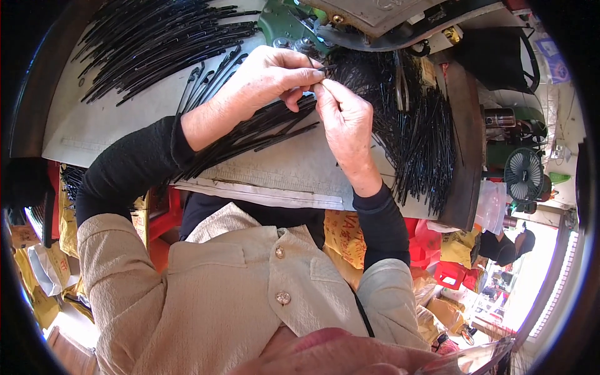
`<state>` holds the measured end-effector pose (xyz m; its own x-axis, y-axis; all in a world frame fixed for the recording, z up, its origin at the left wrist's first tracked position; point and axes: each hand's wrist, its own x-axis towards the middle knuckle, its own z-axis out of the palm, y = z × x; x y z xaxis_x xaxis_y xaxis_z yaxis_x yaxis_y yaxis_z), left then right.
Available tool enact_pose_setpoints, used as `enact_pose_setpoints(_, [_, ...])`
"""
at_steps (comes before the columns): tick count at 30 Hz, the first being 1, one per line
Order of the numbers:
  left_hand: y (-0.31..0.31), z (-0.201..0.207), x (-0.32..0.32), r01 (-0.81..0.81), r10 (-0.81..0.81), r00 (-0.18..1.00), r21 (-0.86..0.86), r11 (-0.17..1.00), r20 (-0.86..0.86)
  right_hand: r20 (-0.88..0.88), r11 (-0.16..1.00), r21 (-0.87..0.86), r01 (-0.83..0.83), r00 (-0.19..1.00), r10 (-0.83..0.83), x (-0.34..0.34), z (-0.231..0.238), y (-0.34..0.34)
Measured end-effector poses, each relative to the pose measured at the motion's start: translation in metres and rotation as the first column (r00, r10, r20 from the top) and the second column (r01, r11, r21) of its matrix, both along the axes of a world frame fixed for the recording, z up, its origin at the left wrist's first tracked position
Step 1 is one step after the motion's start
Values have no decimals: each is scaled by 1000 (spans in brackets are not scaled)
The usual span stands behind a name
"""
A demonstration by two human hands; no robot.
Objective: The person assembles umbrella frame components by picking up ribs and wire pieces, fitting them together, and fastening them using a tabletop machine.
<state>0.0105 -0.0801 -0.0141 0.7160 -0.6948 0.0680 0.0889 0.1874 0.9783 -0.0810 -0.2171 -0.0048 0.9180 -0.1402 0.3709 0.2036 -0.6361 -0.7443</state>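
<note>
Close together over the table [275, 172], both of my hands are closed in a pinch. My left hand [281, 75] grips a thin black strip [328, 67], part of which shows at its fingertips. My right hand [347, 122] meets it from the right, thumb and fingers pressed together at the same spot; the piece between them is mostly hidden. Under my left wrist and hand lies a loose bundle of long black strips [250, 134]. To the right of my right hand, a thick pile of black strips [428, 140] hangs over the table's edge.
A large spread of black strips [162, 47] covers the far left of the table. Beyond my hands stands a green and grey machine [281, 25], with a metal part [400, 81] among tangled black threads. A small fan [524, 172] and red containers [450, 274] are at the right.
</note>
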Motion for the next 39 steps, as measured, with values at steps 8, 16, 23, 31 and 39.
enact_pose_setpoints(8, [0, 1, 1, -3, 2, 1000, 28, 1000, 24, 5, 999, -52, 11, 1000, -11, 2, -2, -1])
enact_pose_setpoints(16, [2, 5, 2, 59, -59, 998, 58, 997, 10, -29, 1000, -13, 25, 999, -25, 0, 1, 2])
enact_pose_setpoints(23, [2, 4, 0, 22, -23, 999, -6, 1000, -23, 54, 995, -100, 28, 998, -23, 0, 1, 4])
enact_pose_setpoints(31, [1, 2, 2, 39, -39, 999, 6, 999, 1, 24, 998, -67, 15, 1000, -13, 1, -1, 3])
enact_pose_setpoints(39, [1, 4, 1, 49, -49, 999, 70, 996, -4, -3, 998, -60, 10, 1000, -10, 2, -2, 0])
